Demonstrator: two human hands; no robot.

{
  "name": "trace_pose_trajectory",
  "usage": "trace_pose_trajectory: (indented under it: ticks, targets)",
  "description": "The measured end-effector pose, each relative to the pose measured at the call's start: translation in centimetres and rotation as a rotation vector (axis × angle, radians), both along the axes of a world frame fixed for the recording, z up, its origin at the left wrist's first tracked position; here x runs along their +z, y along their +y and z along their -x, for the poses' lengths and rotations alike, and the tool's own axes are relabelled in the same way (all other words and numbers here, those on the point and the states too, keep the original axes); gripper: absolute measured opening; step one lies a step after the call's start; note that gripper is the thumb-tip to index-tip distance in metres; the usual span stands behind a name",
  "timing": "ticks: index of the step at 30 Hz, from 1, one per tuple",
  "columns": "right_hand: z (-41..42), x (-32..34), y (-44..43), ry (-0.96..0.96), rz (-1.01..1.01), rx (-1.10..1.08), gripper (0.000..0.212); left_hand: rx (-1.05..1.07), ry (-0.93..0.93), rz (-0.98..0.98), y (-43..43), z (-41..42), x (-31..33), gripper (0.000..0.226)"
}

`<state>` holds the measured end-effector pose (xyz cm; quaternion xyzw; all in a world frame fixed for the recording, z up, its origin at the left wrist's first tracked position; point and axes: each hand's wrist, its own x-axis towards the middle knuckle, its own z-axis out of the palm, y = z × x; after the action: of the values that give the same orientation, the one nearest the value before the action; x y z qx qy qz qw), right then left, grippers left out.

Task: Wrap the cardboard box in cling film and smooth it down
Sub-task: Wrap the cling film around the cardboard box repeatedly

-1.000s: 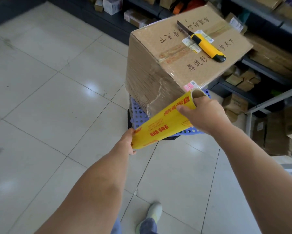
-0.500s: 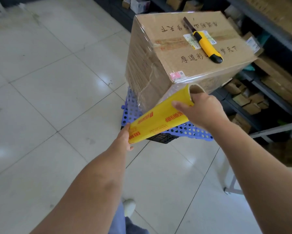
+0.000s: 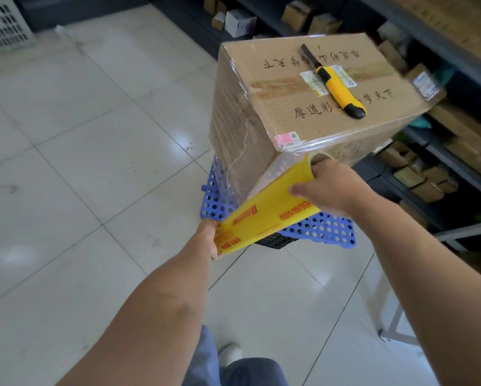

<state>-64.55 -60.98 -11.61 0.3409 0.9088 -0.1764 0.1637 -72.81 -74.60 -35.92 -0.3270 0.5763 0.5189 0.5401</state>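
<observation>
On your left hand the fingers vanish behind the low end of the cling film roll, and on your right hand they're tucked inside the tube's top end. The roll also covers the cardboard box at its near bottom corner. The black crate barely peeks out from under the blue mat. The white basket is cropped top left, and the box's far right corner is smeared.

yellow utility knife | blue perforated board | shelved cartons | white crate

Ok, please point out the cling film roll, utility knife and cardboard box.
cling film roll (image 3: 264, 215): head view, yellow tube middle.
utility knife (image 3: 338, 89): head view, yellow handle.
cardboard box (image 3: 286, 100): head view, top face.
</observation>
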Motion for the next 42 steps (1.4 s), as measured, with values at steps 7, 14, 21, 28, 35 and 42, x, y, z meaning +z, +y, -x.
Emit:
trace_pose_trajectory:
  ticks: [7, 14, 21, 28, 35, 42]
  targets:
    - [0.1, 1.9, 2.6, -0.116, 0.099, 0.117, 0.029, 0.029, 0.089, 0.124, 1.4, -1.5, 0.9, 0.054]
    - [-2.1, -0.1, 5.7, -0.052, -0.076, 0.331, 0.059, 0.192, 0.109, 0.067, 4.3, -5.8, 0.0, 0.041]
    - [-4.0, -0.6, 8.1, 0.035, -0.042, 0.325, 0.042, 0.393, 0.099, 0.015, 6.3, -10.3, -0.5, 0.039]
    - [-3.5, -0.5, 9.3, -0.009, 0.048, 0.284, 0.039, 0.372, 0.067, -0.032, 6.5, -10.2, -0.1, 0.079]
    - [-3.8, -0.3, 9.5, 0.089, 0.023, 0.299, 0.059, 0.331, 0.02, -0.011, 6.8, -10.1, 1.7, 0.049]
    - [-3.7, 0.1, 11.2, 0.013, -0.015, 0.407, 0.039, 0.387, 0.062, -0.007, 8.2, -11.4, 2.0, 0.035]
